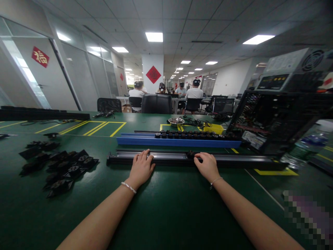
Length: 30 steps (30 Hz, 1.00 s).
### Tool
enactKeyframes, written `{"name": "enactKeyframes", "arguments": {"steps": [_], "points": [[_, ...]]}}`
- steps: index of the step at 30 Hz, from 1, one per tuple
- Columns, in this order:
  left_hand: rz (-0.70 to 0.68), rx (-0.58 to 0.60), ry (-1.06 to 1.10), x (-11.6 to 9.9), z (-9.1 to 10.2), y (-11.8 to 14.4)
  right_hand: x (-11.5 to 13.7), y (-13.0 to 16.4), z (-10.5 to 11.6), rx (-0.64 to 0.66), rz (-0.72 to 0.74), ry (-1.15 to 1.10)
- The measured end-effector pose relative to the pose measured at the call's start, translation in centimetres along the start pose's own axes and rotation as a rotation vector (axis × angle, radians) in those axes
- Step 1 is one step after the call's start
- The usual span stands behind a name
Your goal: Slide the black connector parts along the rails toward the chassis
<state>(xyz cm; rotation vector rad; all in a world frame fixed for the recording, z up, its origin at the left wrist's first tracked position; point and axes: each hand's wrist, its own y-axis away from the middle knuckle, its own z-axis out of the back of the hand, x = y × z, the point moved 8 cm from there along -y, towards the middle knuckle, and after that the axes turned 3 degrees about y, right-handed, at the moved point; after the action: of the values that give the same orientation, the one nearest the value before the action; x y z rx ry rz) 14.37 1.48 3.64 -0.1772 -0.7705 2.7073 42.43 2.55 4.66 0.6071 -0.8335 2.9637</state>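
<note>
Presently, left hand (141, 167) rests flat on the black rail (166, 159) lying across the bench (166, 208), grip released; right hand (207, 164) pinches a small black part (191, 153) seated on it. Loose parts (59, 166) remain unfitted at left.

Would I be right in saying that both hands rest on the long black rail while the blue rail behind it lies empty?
Not quite: the head view shows the blue rail carrying a row of small dark parts. The rest holds: the left hand and right hand rest on the long black rail.
</note>
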Motion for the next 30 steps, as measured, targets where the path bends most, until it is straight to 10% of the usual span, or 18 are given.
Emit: {"name": "enactKeyframes", "arguments": {"steps": [14,30], "points": [[-0.004,0.003,-0.004,0.1,0.0,0.0,1.3,-1.5,-1.2,0.082,-0.131,0.101],[-0.002,0.018,-0.001,0.1,-0.1,-0.1,3.4,0.0,-1.6,0.005,0.085,-0.006]]}}
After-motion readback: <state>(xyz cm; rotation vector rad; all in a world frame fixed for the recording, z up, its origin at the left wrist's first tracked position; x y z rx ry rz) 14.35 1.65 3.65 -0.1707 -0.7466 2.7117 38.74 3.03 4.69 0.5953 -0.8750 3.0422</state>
